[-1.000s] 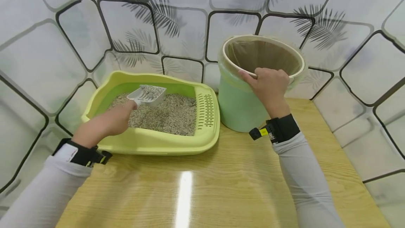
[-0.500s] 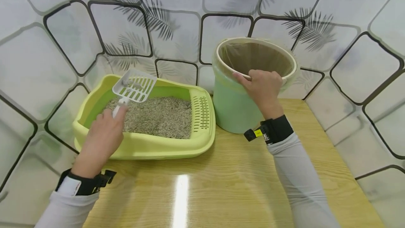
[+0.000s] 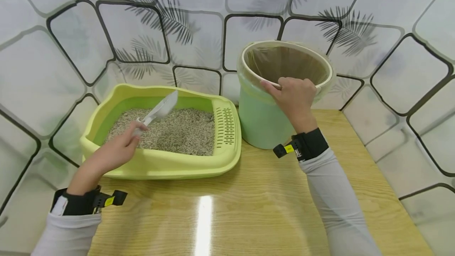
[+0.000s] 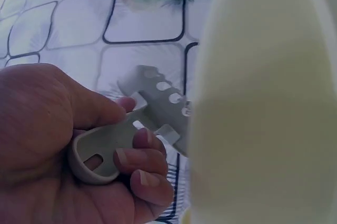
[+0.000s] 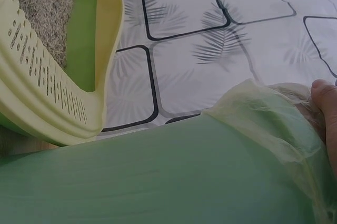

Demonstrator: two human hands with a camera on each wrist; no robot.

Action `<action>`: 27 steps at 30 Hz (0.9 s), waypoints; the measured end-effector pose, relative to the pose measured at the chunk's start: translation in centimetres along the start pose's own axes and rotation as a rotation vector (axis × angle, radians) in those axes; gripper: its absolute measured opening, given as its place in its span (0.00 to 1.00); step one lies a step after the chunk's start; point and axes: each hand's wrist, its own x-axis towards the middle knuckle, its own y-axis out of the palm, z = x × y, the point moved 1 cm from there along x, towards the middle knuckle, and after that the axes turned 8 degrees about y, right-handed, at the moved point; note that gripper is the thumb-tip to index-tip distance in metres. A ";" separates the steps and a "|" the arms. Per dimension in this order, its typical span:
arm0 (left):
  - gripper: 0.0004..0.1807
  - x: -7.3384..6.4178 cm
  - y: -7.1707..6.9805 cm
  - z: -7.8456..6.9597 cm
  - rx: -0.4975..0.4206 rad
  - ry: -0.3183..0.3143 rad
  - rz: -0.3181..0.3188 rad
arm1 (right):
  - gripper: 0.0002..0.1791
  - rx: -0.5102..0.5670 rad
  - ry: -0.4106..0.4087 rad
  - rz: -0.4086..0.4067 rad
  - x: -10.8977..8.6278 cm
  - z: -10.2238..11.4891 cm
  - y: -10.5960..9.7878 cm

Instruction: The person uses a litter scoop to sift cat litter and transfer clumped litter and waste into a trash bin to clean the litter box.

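Observation:
My left hand [image 3: 115,149] grips the handle of a white slotted litter scoop [image 3: 163,108], holding it over the litter box [image 3: 177,165]. The scoop is turned nearly edge-on in the head view, so its inside is hidden. In the left wrist view, fingers and thumb wrap the hollow handle [image 4: 102,153]. Grey-brown cat litter [image 3: 181,133] covers the floor of the yellow-green box. To the right, my right hand [image 3: 296,96] grips the front rim of a light green trash can [image 3: 264,117], thumb on the outside. A thin, see-through bag [image 5: 263,113] lines the can and folds over its rim.
The litter box's right end has a slotted ledge [image 3: 227,125], close beside the trash can. Both stand on a wooden surface [image 3: 241,208]. Patterned covering [image 3: 202,31] rises behind them and at both sides.
The scoop first lay level with litter clumps in it, then rose with its slots facing me. Now it is lower and turned on its edge. My right hand keeps its grip on the rim.

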 end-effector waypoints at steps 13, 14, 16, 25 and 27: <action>0.21 0.3 0.3 -1.4 0.471 0.051 -0.163 | 0.45 -0.003 -0.003 -0.008 0.1 -0.2 0.0; 0.21 0.4 0.2 -1.5 0.453 0.055 -0.144 | 0.45 0.000 -0.003 -0.009 0.1 -0.2 0.0; 0.21 0.6 -0.3 -1.7 0.385 0.072 -0.092 | 0.45 0.007 -0.007 -0.007 0.1 -0.2 0.0; 0.21 4.0 -6.7 -8.7 0.239 0.095 0.050 | 0.44 -0.004 -0.010 0.046 0.2 -0.3 -0.1; 0.22 5.8 -8.2 -12.1 0.280 0.107 0.082 | 0.43 -0.009 -0.008 0.076 0.2 -0.5 -0.2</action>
